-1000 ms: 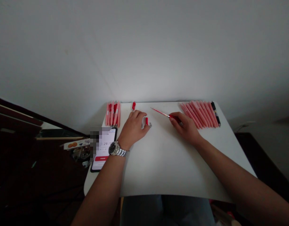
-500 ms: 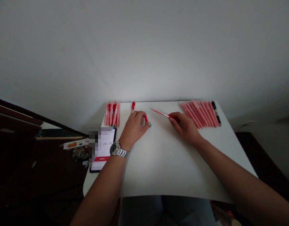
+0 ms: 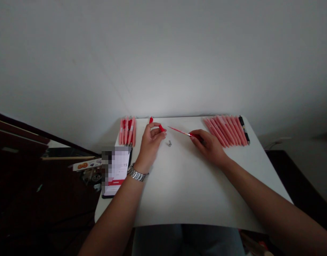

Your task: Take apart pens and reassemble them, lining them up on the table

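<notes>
Between its thumb and fingers, my left hand (image 3: 152, 139) pinches a small red tube-like piece (image 3: 161, 128). My right hand (image 3: 207, 146) grips a thin red pen part (image 3: 179, 131) whose narrow tip points left toward that piece; the two parts are apart. A small silvery piece (image 3: 169, 143) lies on the white table (image 3: 195, 192) just right of my left hand. Behind my left hand another red part (image 3: 151, 120) lies near the table's back edge, partly hidden.
Several pink wrapped pens (image 3: 226, 131) lie side by side at the back right, beside a black pen (image 3: 244, 130). More pink pens (image 3: 127, 131) lie at the back left. A phone (image 3: 117, 172) rests on the left edge, beside my watch (image 3: 137, 173). A wall stands behind.
My left hand has turned and the red piece in it now tilts toward the right hand's pen part. The silvery piece now lies clear of my left fingers. My right hand has barely moved.
</notes>
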A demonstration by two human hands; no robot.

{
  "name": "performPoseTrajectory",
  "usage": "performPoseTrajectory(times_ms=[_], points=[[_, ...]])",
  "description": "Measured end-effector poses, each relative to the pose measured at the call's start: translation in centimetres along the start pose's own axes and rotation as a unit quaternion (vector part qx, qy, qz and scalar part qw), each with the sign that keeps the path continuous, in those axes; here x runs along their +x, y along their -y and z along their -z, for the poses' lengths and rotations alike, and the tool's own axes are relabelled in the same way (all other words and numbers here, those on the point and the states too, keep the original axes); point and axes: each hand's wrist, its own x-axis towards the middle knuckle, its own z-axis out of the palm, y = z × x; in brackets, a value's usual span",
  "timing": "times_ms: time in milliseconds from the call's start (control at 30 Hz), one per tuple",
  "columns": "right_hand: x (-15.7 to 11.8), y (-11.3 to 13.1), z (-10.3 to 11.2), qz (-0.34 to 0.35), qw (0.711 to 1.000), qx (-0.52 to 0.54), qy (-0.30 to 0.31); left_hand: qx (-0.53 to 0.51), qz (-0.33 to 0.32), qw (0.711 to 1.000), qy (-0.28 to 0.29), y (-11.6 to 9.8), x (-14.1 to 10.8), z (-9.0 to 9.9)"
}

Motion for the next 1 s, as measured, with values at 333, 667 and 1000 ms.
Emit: performPoseTrajectory(times_ms=[333,667,1000], points=[[0.07,-0.12,0.00,0.004,1.000,0.000,0.018,-0.132,0.046,0.990,-0.021,-0.19,0.10,-0.14],[0.25,-0.05,-0.10,0.009,1.000,-0.016,0.025,-0.160,0.070,0.984,-0.028,-0.18,0.07,-0.29],[0.24,-0.31,-0.16,0.012,0.999,-0.016,0.026,-0.148,0.077,0.986,-0.006,-0.60,-0.08,-0.38]])
